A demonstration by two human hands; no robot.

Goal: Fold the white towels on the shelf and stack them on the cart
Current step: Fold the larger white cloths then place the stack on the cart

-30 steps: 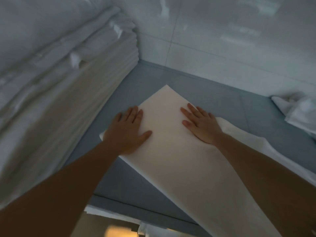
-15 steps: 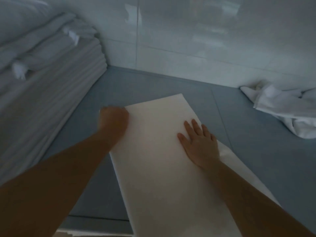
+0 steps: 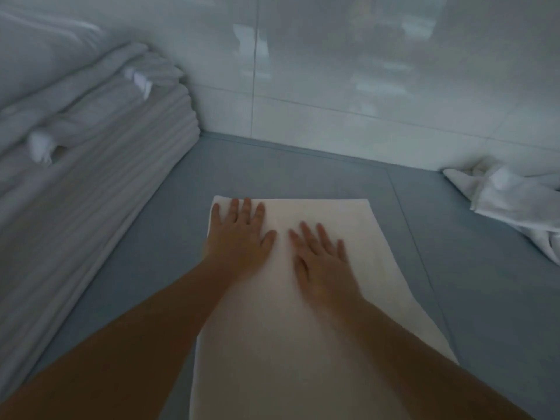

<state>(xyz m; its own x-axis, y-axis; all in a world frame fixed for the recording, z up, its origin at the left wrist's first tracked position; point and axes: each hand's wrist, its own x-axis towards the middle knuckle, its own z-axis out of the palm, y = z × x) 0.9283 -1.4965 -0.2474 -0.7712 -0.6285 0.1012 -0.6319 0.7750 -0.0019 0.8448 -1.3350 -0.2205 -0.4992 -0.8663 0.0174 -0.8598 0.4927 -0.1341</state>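
Grey-blue shelf point(image 3: 157, 268) stretching before me, my left hand point(image 3: 239, 234) and right hand point(image 3: 324, 262) pressing flat, fingers spread, on folded white towel point(image 3: 303, 344), gripping nothing

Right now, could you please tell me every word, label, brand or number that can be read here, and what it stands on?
None can be read.
Small white tags stick out of the stack of folded linens at the left, but they are too blurred to show any print.
The towel under both hands, the crumpled towel at the right, the tiled wall and the shelf surface show no writing.
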